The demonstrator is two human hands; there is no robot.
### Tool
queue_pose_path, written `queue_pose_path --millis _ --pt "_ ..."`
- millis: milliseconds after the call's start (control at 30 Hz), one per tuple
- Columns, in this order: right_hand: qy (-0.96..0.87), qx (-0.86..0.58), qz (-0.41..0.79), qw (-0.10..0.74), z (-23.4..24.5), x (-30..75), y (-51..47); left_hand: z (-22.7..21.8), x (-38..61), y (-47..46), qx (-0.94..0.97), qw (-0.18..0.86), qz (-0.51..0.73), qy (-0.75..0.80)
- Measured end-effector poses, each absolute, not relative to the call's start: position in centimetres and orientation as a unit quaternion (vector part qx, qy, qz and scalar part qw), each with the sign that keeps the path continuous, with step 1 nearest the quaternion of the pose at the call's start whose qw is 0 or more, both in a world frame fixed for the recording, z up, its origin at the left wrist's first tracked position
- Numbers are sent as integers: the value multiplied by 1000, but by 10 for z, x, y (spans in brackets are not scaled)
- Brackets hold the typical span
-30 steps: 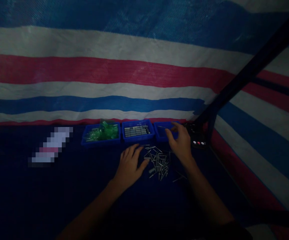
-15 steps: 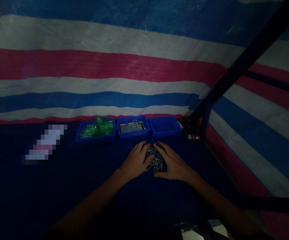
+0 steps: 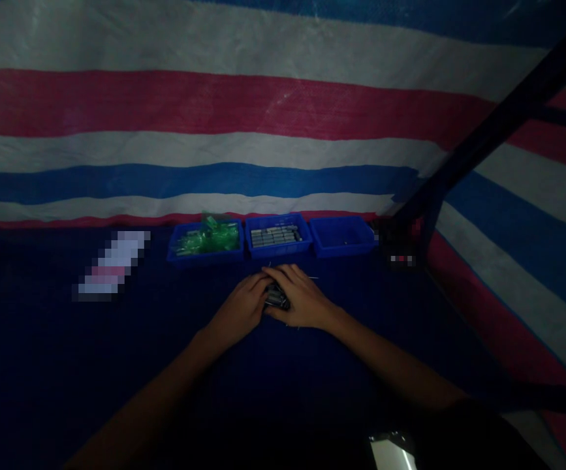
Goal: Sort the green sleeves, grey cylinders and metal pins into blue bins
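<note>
A heap of thin, shiny metal pieces (image 3: 277, 297) lies on the dark blue table between my hands; their exact kind is too dim to make out. Curved round the heap's left side is my left hand (image 3: 244, 301), its fingertips against the pieces. My right hand (image 3: 301, 297) cups the top and right side, fingers bent over, its fingertips meeting those of the left. The two hands squeeze the heap together and hide most of it. A single thin piece (image 3: 313, 277) sticks out beyond the right knuckles.
Behind the hands stand a blue bin with green plastic film (image 3: 209, 238), a blue bin with rows of silvery cylinders (image 3: 277, 236), and a third blue bin (image 3: 341, 240) with a small speck inside. A blurred-out sheet (image 3: 111, 264) lies left. A dark metal post (image 3: 469, 153) rises at right.
My hands have closed inward on the heap, my right hand now covering much of it. The view has shifted, so the bins appear further right and higher.
</note>
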State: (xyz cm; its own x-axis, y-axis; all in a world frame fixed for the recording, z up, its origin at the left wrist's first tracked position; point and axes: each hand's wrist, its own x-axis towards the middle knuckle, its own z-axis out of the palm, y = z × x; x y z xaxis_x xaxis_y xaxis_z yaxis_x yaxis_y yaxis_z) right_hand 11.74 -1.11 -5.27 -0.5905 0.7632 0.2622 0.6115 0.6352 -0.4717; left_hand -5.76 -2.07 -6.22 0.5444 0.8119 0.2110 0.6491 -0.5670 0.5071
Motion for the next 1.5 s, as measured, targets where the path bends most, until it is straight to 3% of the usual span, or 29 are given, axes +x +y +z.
queue_pose_path --millis 300,533,600,767,933,1067,1300,1500 --pt "-873 -336 246 255 -48 117 -18 -63 -72 -15 823 158 235 493" --pt "-823 -386 191 370 -58 124 -9 -59 -76 -13 824 132 183 520" --pt "-837 -394 153 348 -60 124 -1 -57 -77 -14 824 141 176 519" --pt "-896 -384 97 200 -57 117 25 -50 -76 -13 818 178 169 521" --pt "-894 -410 86 156 -49 108 31 -50 -73 -12 785 178 188 563" --pt "-889 -411 99 175 -42 110 14 -55 -72 -15 801 128 236 535" --pt "-856 -416 123 282 -34 110 -13 -54 -72 -18 822 106 293 476" --pt "-860 -416 85 282 -25 108 -17 -53 -69 -18 818 95 291 486"
